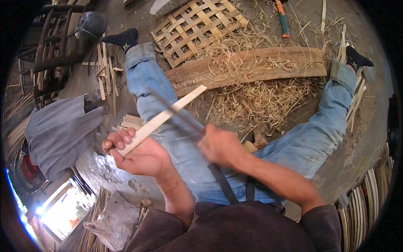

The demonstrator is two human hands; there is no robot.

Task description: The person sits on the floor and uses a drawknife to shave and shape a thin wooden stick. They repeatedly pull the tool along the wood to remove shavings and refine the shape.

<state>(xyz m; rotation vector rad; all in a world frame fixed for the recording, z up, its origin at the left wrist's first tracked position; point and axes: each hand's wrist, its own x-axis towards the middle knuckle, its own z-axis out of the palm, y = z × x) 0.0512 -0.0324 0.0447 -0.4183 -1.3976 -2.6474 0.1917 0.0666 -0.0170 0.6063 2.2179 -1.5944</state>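
Observation:
My left hand (140, 154) grips the lower end of a flat, pale bamboo strip (166, 114), which slants up and to the right above my thigh. In my right hand (221, 145) is a knife (187, 119), smeared by motion. Its dark blade points up and left and crosses the strip near the middle; whether it touches the strip I cannot tell. The fingers of my right hand are wrapped round the handle, which is mostly hidden. Both hands are over my legs in blue jeans (172, 147).
A curved wooden plank (289, 63) lies between my outstretched legs, among heaped curly shavings (268, 105). Beyond it are a woven bamboo panel (197, 27) and a tool with an orange and green handle (282, 19). Grey cloth (63, 134) hangs at left; bundled strips (367, 201) stand at right.

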